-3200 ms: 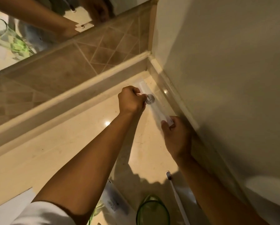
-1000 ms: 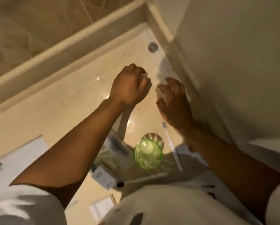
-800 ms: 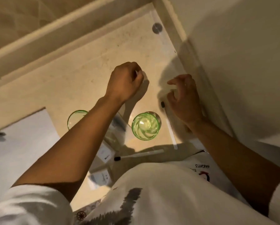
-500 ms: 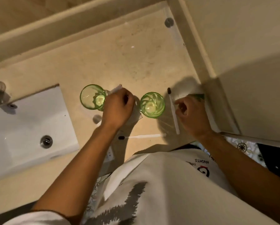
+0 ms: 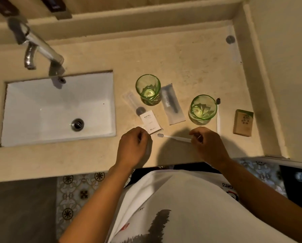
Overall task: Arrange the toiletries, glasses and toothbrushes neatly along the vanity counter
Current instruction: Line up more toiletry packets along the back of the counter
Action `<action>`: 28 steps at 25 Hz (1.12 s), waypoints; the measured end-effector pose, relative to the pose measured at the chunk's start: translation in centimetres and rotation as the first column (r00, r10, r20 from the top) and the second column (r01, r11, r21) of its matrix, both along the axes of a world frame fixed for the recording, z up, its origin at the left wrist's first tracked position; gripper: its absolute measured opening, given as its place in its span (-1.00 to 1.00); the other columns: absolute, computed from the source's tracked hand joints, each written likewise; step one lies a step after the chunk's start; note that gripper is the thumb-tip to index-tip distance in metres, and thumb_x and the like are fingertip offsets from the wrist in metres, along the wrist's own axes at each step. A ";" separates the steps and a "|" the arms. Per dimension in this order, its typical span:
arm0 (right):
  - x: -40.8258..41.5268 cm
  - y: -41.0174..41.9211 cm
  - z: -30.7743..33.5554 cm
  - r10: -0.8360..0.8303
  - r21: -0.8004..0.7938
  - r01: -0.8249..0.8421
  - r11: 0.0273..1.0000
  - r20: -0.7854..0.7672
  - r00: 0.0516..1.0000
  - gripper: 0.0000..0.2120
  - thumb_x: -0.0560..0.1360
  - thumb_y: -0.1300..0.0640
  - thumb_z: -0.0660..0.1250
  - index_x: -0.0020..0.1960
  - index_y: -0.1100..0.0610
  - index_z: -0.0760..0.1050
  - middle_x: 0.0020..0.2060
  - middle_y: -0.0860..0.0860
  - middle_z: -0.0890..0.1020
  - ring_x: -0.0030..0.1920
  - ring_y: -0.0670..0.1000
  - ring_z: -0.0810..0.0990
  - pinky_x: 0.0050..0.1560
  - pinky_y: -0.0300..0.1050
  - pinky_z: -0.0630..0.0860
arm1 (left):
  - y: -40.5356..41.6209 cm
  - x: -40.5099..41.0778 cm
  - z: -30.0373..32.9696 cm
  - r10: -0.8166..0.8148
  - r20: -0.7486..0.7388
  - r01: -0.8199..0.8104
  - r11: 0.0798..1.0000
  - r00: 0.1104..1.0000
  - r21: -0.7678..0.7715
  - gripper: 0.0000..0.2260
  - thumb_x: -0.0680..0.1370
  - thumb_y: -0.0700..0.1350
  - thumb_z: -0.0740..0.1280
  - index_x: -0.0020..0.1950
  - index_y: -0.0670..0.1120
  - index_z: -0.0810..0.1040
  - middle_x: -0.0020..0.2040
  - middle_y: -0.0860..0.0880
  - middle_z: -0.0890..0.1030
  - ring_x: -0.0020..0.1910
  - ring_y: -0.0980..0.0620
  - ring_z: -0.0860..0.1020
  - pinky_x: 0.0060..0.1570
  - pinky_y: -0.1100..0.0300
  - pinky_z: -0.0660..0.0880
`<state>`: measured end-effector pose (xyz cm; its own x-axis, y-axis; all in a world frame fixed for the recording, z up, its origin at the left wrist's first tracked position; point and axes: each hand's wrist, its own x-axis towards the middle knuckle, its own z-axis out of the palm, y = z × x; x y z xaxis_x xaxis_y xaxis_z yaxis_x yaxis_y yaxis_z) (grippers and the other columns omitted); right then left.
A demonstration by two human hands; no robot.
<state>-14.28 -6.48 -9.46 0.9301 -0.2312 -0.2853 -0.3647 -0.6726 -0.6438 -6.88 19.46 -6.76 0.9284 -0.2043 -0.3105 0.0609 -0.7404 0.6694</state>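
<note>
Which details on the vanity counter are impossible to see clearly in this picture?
Head view only:
- Handle end of the near toothbrush: covered by the right hand.
- Anything inside the closed left hand: hidden by its own fingers.
- Print on the small white box and the soap bar: too small to read.
- Contents of the sachet: dim, blurred.

The back half of the surface point(image 5: 190, 55) lies bare from the faucet point(image 5: 39, 48) to the right wall, save a small round cap point(image 5: 230, 39) in the far right corner. Two green glasses point(image 5: 148, 89), sachets point(image 5: 173, 104) and a soap bar point(image 5: 243, 122) crowd the middle band; the sink point(image 5: 59, 109) fills the left.
</note>
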 end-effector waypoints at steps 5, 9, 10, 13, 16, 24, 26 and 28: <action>1.7 3.5 -0.3 0.213 -0.066 -0.206 0.976 0.116 0.970 -0.84 0.57 0.25 0.25 -0.02 0.21 0.62 -0.14 0.11 0.67 -0.16 0.11 0.62 -0.11 -0.02 0.60 | 3.8 -0.7 -1.2 0.091 -0.022 -0.091 0.996 0.996 0.002 -0.81 0.66 -0.09 0.24 -0.01 -0.09 0.63 -0.06 -0.02 0.65 -0.10 0.02 0.57 -0.14 0.15 0.43; 5.6 6.9 0.4 0.262 -0.079 -0.257 0.963 0.073 0.962 -0.78 0.60 0.18 0.23 0.16 0.20 0.59 0.01 0.15 0.64 -0.02 0.15 0.60 -0.01 -0.09 0.44 | 4.4 1.0 -2.2 0.142 -0.039 -0.142 0.990 0.989 -0.012 -0.81 0.65 -0.08 0.27 0.17 -0.08 0.62 0.09 -0.05 0.64 0.03 0.00 0.58 -0.02 0.20 0.40; 6.8 7.7 0.4 0.225 -0.073 -0.223 0.972 0.029 0.974 -0.75 0.60 0.15 0.24 0.22 0.20 0.56 0.06 0.17 0.62 0.02 0.16 0.59 0.00 -0.09 0.42 | 4.1 1.7 -2.4 0.144 -0.045 -0.145 0.989 0.989 -0.019 -0.79 0.65 -0.08 0.27 0.21 -0.09 0.61 0.12 -0.06 0.64 0.06 -0.02 0.59 0.02 0.21 0.41; 9.1 10.1 0.1 0.165 -0.093 -0.171 0.981 -0.066 0.984 -0.65 0.55 0.00 0.28 0.26 0.14 0.51 0.09 0.14 0.59 0.07 0.14 0.55 -0.04 -0.10 0.37 | 2.7 3.7 -2.6 0.146 -0.079 -0.150 0.987 0.986 -0.053 -0.71 0.64 -0.12 0.27 0.34 -0.11 0.56 0.24 -0.09 0.63 0.18 -0.04 0.60 0.16 0.21 0.45; 9.6 11.8 -0.4 0.170 -0.201 -0.186 0.962 -0.094 0.981 -0.43 0.43 -0.19 0.36 0.32 0.09 0.39 0.13 0.10 0.52 0.13 0.12 0.49 0.03 -0.02 0.46 | 1.4 5.2 -2.5 0.102 -0.032 -0.103 0.994 0.994 -0.027 -0.67 0.63 -0.23 0.24 0.39 -0.09 0.53 0.30 -0.14 0.55 0.24 -0.09 0.56 0.21 0.24 0.40; 7.9 9.9 -2.1 0.156 -0.348 -0.124 0.929 0.067 0.985 -0.33 0.40 -0.10 0.41 0.38 0.25 0.40 0.13 0.22 0.55 0.07 0.20 0.55 -0.01 -0.04 0.52 | 0.9 7.3 -4.8 -0.404 0.100 0.321 0.834 0.909 0.448 -0.50 0.52 -0.08 0.32 0.48 0.01 0.39 0.57 -0.16 0.28 0.43 -0.26 0.31 0.16 -0.12 0.51; 7.7 9.1 -2.2 0.160 -0.411 -0.099 0.906 0.118 0.980 -0.34 0.39 -0.11 0.37 0.35 0.28 0.44 0.09 0.23 0.57 0.03 0.20 0.54 -0.07 -0.09 0.50 | 0.9 6.9 -5.4 -0.444 0.065 0.349 0.779 0.894 0.521 -0.45 0.51 -0.04 0.31 0.51 0.05 0.34 0.57 -0.16 0.27 0.44 -0.25 0.30 0.19 -0.10 0.48; 7.8 8.5 -2.5 0.171 -0.436 -0.119 0.892 0.082 0.982 -0.32 0.37 -0.13 0.38 0.35 0.28 0.44 0.10 0.22 0.57 0.04 0.19 0.53 -0.07 -0.12 0.48 | 1.1 6.2 -5.8 -0.437 0.055 0.337 0.761 0.898 0.555 -0.43 0.52 -0.03 0.28 0.54 0.05 0.30 0.55 -0.17 0.29 0.44 -0.24 0.31 0.22 -0.09 0.45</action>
